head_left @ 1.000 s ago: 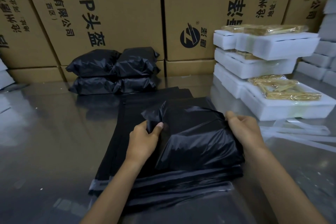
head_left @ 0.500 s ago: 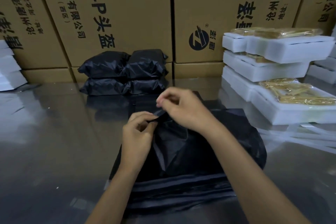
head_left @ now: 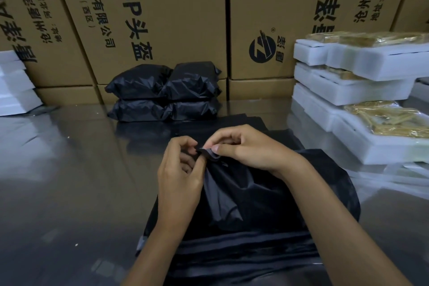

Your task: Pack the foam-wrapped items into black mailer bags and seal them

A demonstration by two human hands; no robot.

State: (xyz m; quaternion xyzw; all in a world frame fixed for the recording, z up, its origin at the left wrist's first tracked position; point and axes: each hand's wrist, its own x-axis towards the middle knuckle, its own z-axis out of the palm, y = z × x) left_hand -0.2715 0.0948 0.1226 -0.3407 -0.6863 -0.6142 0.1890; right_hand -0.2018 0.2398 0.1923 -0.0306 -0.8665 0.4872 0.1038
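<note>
A filled black mailer bag (head_left: 262,197) lies in front of me on a stack of flat black mailer bags (head_left: 243,253). My left hand (head_left: 181,174) pinches the bag's upper left corner. My right hand (head_left: 246,148) pinches a small grey strip (head_left: 210,149) at that same corner, thumb and forefinger together. Several sealed black bags (head_left: 164,93) are piled against the cardboard boxes at the back. White foam-wrapped items (head_left: 357,90), some topped with golden packets, are stacked at the right.
Large brown cardboard boxes (head_left: 162,18) wall off the back. More white foam pieces (head_left: 14,86) sit at the far left. The shiny metal table (head_left: 69,181) carries clear peeled strips (head_left: 404,176) at the right.
My right hand left the bag's right side and came to the upper left corner beside my left hand. Both hands now pinch at that corner, and the view has shifted slightly.
</note>
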